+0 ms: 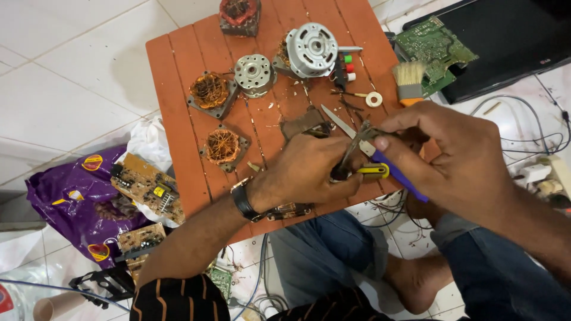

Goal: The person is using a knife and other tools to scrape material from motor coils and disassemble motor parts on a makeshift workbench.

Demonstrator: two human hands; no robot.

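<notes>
You are sitting on a white tiled floor [71, 65] at home, turned into a makeshift repair spot. A low orange table [178, 89] carries motors [311, 49] and copper windings [209, 90] toward its far edge. Circuit boards [144, 185] lie off its left edge on a purple bag [65, 202], a brush [410, 80] and a dark screen [511, 41] off its right, wires [535, 125] strewn over the tiles.

The scene was evenly and fairly brightly lit by soft light from above. Shadows under the motor parts on the table [178, 77] were short and faint. The white floor tiles [65, 71] showed mild glare. Focus was sharp at the centre, with slight wide-angle bending toward the edges.
</notes>
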